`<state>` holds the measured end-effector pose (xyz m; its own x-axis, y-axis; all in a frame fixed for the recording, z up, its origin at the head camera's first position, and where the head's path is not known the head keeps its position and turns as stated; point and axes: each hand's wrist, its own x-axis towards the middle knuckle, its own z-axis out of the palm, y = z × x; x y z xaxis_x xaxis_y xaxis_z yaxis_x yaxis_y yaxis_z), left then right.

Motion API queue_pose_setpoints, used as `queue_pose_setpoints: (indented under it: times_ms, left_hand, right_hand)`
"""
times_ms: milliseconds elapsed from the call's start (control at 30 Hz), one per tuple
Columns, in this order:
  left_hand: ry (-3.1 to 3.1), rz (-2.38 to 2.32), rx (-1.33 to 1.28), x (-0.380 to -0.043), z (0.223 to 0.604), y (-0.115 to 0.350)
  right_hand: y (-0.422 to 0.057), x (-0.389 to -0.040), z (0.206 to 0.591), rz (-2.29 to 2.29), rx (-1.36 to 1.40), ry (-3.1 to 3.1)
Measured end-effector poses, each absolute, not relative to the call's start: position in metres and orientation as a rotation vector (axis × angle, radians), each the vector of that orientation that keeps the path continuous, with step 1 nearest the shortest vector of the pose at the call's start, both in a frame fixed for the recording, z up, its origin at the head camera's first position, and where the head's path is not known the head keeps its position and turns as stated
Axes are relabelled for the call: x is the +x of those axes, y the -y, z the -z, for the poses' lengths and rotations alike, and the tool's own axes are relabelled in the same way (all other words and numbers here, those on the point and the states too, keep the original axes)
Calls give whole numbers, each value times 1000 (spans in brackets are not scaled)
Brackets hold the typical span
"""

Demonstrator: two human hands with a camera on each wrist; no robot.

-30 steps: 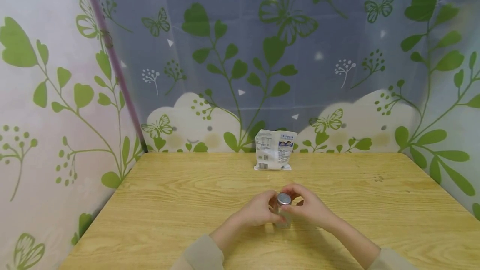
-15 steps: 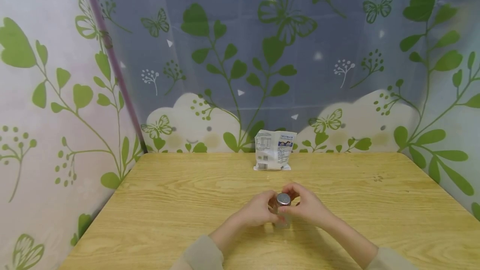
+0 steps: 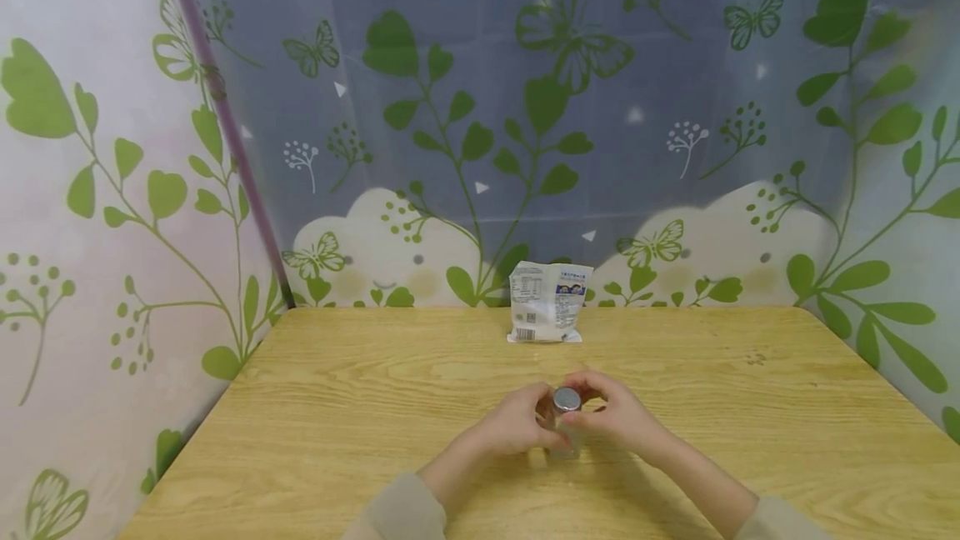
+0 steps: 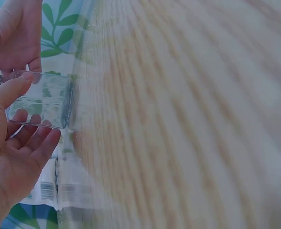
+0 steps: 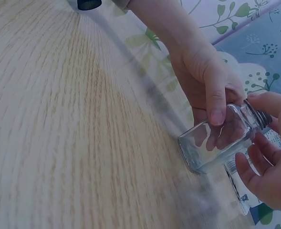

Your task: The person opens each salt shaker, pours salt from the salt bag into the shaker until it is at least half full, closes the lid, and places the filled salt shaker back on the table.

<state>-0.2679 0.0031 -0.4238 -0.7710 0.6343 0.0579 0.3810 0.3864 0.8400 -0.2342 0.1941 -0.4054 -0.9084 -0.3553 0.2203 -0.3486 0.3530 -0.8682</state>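
A small clear glass bottle [image 3: 567, 437] with square sides and a silver screw cap [image 3: 567, 399] stands upright on the wooden table. My left hand [image 3: 516, 421] grips its body, thumb on the near side and fingers behind, as the left wrist view shows through the glass [image 4: 47, 102]. At the top, my right hand [image 3: 618, 415] pinches the cap between thumb and fingers. In the right wrist view the cap [image 5: 258, 116] is partly covered by the right fingers [image 5: 269, 155]. No contents can be made out inside the bottle.
Behind the hands, a white printed packet [image 3: 551, 302] stands near the table's back edge. The wood-grain table [image 3: 360, 373] meets patterned curtains [image 3: 480, 107] at the back and sides. A small dark object [image 5: 89, 4] shows at the top of the right wrist view.
Both hands keep the same place on the bottle and cap. The head view has shifted very slightly; the packet has stayed where it was.
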Motion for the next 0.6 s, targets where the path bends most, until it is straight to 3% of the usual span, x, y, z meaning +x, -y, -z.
queue_pose_setpoints:
  times_ms: [600]
  left_hand:
    - [-2396, -1335, 905, -267, 423, -3]
  right_hand:
    - [-197, -233, 413, 1643, -708, -2603]
